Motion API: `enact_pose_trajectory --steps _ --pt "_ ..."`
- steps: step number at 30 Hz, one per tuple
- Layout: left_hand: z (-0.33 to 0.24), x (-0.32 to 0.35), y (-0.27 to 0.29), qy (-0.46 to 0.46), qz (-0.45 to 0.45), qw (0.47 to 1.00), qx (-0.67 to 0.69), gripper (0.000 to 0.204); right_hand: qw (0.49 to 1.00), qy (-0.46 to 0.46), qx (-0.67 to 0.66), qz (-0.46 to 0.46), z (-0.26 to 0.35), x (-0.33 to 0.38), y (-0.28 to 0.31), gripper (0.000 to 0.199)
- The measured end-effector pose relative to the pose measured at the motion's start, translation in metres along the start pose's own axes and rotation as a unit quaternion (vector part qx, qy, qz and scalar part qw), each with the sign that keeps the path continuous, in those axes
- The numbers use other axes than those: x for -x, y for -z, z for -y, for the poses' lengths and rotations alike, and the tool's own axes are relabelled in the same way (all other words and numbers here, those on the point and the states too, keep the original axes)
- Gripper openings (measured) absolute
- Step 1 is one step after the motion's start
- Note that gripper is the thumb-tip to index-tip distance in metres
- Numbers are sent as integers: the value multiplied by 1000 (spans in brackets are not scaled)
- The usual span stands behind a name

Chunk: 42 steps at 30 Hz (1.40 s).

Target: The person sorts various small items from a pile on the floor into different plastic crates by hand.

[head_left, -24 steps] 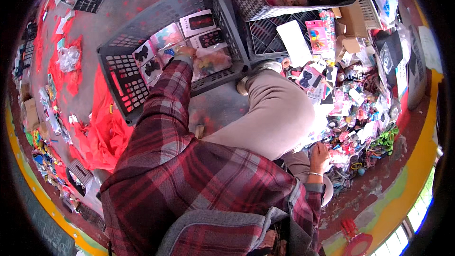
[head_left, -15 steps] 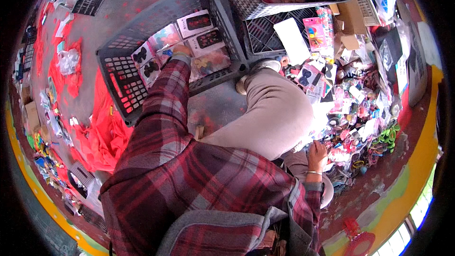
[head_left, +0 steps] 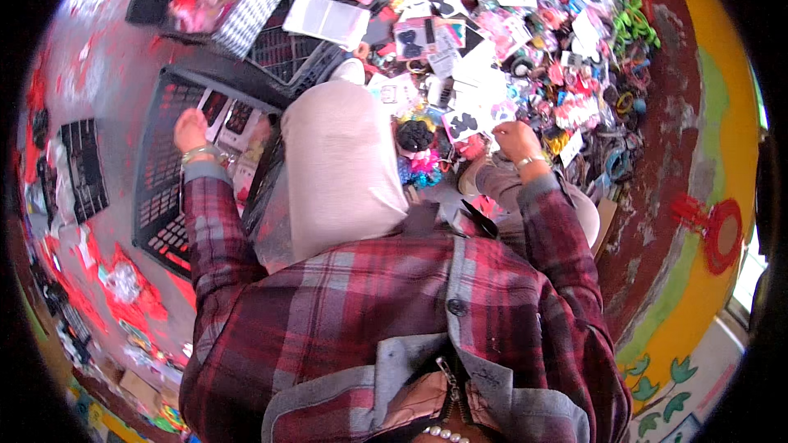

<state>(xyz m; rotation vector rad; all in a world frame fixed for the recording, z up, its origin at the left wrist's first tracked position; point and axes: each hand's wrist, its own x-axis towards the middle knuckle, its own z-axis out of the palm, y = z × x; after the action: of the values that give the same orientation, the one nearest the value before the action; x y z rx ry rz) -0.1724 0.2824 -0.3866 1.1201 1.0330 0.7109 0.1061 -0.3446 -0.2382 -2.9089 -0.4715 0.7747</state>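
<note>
My left hand (head_left: 191, 130) hovers over the dark plastic crate (head_left: 156, 189), its fingers curled in and no item visible in them. Beside it, flat carded packs (head_left: 238, 117) lie in the crate, some with dark items behind clear film. My right hand (head_left: 517, 143) is closed low over the heap of hair accessories (head_left: 566, 78); whatever its fingers pinch is hidden. Just left of it lie a white card with a black bow (head_left: 462, 123) and a reddish-pink piece (head_left: 471, 148). A black ruffled hair tie (head_left: 415, 135) sits nearer my knee.
A patterned crate (head_left: 246, 20) of pink packaged goods stands at the far left, beside a low black crate (head_left: 283, 53) with a white pack (head_left: 327, 20) over it. My bent leg (head_left: 336, 172) separates the left crate from the heap. Red cloth (head_left: 135, 299) lies at left.
The view has swung right. My left hand has lifted off the packs toward the crate's left side. My right hand has moved forward from beside my leg to the heap.
</note>
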Motion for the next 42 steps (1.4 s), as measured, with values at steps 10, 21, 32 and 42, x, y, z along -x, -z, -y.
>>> enact_pose_trajectory --steps 10,21,32,42 --pt "-283 286 -327 -163 419 873 190 26 950 70 240 186 -32 -80 -91 26" --pt "-165 311 -412 123 467 876 -9 21 985 -135 -112 1 -110 -103 -218 22" --pt "-155 300 -410 128 463 876 -39 21 992 -83 -46 78 -80 -99 -145 17" --pt "-151 309 -407 132 484 861 -82 19 946 -207 -248 -12 -54 -130 -174 39"
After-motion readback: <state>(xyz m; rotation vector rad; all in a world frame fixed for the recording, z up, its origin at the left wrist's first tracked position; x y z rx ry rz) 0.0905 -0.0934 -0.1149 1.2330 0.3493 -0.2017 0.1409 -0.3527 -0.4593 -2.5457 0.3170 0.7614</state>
